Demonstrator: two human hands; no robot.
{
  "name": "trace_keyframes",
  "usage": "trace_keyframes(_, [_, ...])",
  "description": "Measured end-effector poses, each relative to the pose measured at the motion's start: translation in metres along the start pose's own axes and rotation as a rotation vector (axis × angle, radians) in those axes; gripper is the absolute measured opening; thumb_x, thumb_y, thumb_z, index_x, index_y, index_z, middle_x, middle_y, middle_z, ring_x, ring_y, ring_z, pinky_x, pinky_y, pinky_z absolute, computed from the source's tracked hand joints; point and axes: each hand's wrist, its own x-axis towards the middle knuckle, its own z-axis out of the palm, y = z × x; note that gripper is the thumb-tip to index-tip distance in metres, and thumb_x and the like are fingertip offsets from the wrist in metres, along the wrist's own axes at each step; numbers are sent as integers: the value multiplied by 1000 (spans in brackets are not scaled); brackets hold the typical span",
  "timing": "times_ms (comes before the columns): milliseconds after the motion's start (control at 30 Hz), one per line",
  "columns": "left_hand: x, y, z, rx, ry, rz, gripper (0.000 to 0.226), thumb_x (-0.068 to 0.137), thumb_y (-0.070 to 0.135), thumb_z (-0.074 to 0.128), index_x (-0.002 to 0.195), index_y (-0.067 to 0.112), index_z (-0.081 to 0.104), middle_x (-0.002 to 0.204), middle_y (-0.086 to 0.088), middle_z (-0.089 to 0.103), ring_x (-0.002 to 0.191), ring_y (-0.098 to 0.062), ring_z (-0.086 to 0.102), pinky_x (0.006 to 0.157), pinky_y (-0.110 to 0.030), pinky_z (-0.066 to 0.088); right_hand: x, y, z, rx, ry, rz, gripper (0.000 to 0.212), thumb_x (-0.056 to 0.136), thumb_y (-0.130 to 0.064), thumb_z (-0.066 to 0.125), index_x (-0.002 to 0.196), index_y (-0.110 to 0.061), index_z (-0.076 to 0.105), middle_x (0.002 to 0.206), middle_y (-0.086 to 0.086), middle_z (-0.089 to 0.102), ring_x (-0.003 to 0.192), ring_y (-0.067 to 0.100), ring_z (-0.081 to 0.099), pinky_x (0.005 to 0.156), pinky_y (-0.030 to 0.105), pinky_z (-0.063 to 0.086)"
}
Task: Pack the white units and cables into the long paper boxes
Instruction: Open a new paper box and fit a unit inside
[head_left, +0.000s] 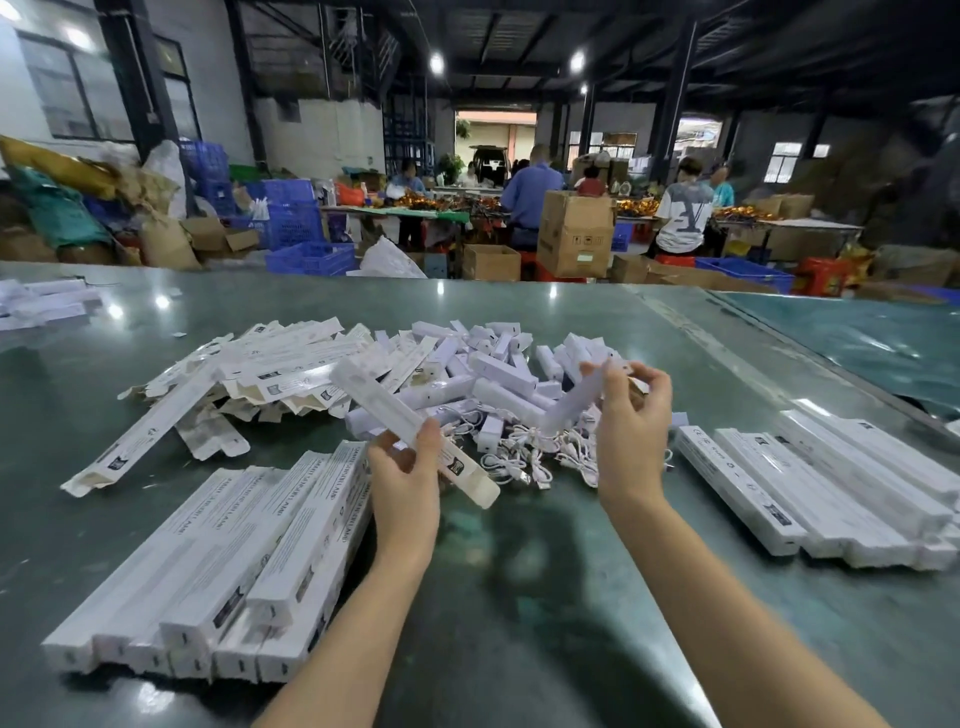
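Note:
My left hand (408, 467) grips a long white paper box (384, 410), held slanted above the table with its open flap end toward me. My right hand (631, 410) pinches a white unit (582, 397) by its upper end, lifted over the pile. A heap of white units (498, 364) lies at mid-table, with loose white cables (524, 457) in front of it. Flat, unfolded boxes (270, 364) are heaped to the left of the units.
Closed long boxes are stacked at the near left (218, 561) and at the right (831, 488). More white boxes (41, 304) lie at the far left on the green table (519, 597). Beyond the table edge are cartons, blue crates and several people working.

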Motion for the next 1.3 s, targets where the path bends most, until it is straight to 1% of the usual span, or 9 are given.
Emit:
trace_keyframes(67, [2, 0, 0, -144, -39, -96, 30, 86, 43, 64, 105, 21, 55, 101, -1, 69, 92, -16, 68, 81, -29, 55, -9, -8, -18, 97, -53, 10, 6, 98, -22, 53, 97, -22, 46, 73, -3, 66, 69, 15, 66, 62, 28, 53])
trace_keyframes(167, [0, 2, 2, -105, -95, -116, 59, 72, 55, 63, 114, 14, 60, 96, 0, 72, 88, -15, 71, 76, -33, 58, -25, -6, -32, -146, -260, -57, 17, 89, -29, 67, 90, -20, 52, 63, 0, 57, 50, 13, 49, 50, 29, 42])
trace_keyframes(267, [-3, 2, 0, 19, -106, -80, 68, 69, 63, 61, 117, 14, 58, 93, 2, 72, 87, -12, 71, 76, -29, 57, -35, 2, -30, -490, -467, -207, 32, 72, -37, 82, 87, -21, 59, 65, -10, 58, 56, 4, 45, 57, 20, 39])
trace_keyframes(400, [-5, 8, 0, -13, -137, -102, 70, 68, 62, 62, 119, 13, 59, 96, -4, 74, 91, -20, 72, 82, -40, 60, -41, 8, -24, -819, -603, -289, 52, 58, -58, 80, 92, -25, 58, 70, -19, 52, 66, -1, 45, 58, 18, 30])
trace_keyframes(700, [-9, 12, 2, 27, -307, -81, 42, 75, 55, 60, 101, 22, 64, 77, 5, 75, 67, -8, 71, 53, -18, 51, -39, 11, -29, -754, -533, -321, 37, 67, -49, 80, 84, -23, 61, 69, -19, 55, 65, -1, 46, 59, 20, 33])
trace_keyframes(800, [-8, 12, 1, 21, -281, -110, 53, 70, 56, 64, 107, 18, 60, 90, -7, 75, 81, -20, 74, 59, -26, 57, -40, 12, -29, -778, -514, -262, 39, 66, -51, 80, 82, -22, 60, 70, -16, 57, 67, 1, 47, 62, 28, 38])
trace_keyframes(900, [-9, 12, 3, -49, -254, -114, 61, 72, 51, 66, 115, 9, 56, 98, -16, 73, 85, -26, 74, 63, -33, 60, -39, 8, -29, -777, -501, -226, 44, 59, -56, 80, 84, -26, 60, 72, -20, 57, 75, -3, 48, 62, 19, 36])
trace_keyframes(1167, [-19, 16, 8, -325, -294, -212, 60, 78, 36, 65, 124, -1, 53, 100, -17, 73, 82, -26, 74, 59, -30, 59, -49, -3, -20, -1053, -439, -424, 72, 58, -66, 75, 110, -19, 59, 104, -6, 63, 80, 25, 63, 61, 34, 44])
trace_keyframes(1300, [-17, 18, 6, -379, -267, -209, 61, 80, 33, 64, 128, -2, 52, 106, -19, 71, 89, -25, 71, 73, -36, 62, -45, -2, -22, -677, -420, -223, 71, 74, -55, 73, 127, -13, 52, 123, -3, 56, 111, 15, 54, 92, 32, 43])
